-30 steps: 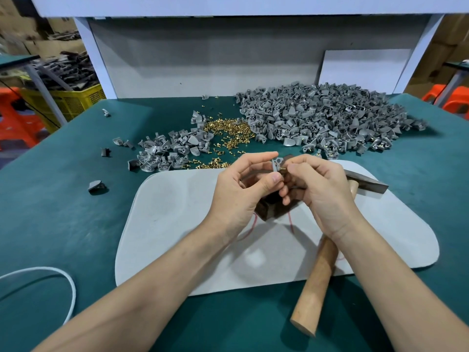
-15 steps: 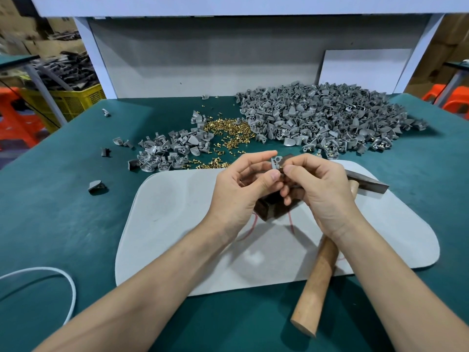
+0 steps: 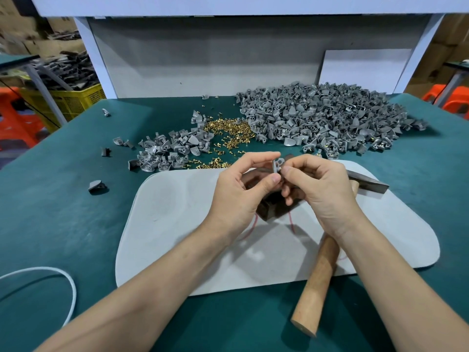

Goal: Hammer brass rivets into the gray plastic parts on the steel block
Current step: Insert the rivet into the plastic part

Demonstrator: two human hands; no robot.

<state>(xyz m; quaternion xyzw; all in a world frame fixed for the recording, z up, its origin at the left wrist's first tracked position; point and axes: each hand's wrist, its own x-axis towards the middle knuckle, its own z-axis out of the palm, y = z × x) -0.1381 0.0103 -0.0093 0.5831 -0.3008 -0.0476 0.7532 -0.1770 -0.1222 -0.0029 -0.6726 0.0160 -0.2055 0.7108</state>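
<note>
Both hands are raised over the middle of the counter point(image 3: 50, 224), fingertips together. The left hand point(image 3: 238, 191) pinches one gray plastic part point(image 3: 277, 164) between thumb and index finger, with the part's holed face turned toward the camera. The right hand point(image 3: 322, 189) has its fingers curled, and its thumb and index finger pinch the right edge of the same part. Whether a rivet sits between those fingertips cannot be told.

The steel block point(image 3: 266, 210) is directly below the hands, on a pale gray mat point(image 3: 177, 224), and is largely hidden by them. A thin red cord point(image 3: 253, 226) shows beside the block.

The hammer point(image 3: 314, 283) lies on the mat under the right forearm. Its wooden handle points toward the near edge of the counter and overhangs the mat, and its dark head point(image 3: 368, 184) lies just right of the right hand.

Loose brass rivets point(image 3: 228, 130) lie beyond the mat, between a small heap of gray parts point(image 3: 172, 153) to the left and a large heap point(image 3: 317, 115) to the right. A few single parts lie well apart at far left. A white cable loop point(image 3: 68, 280) rests on the counter near the left forearm.
</note>
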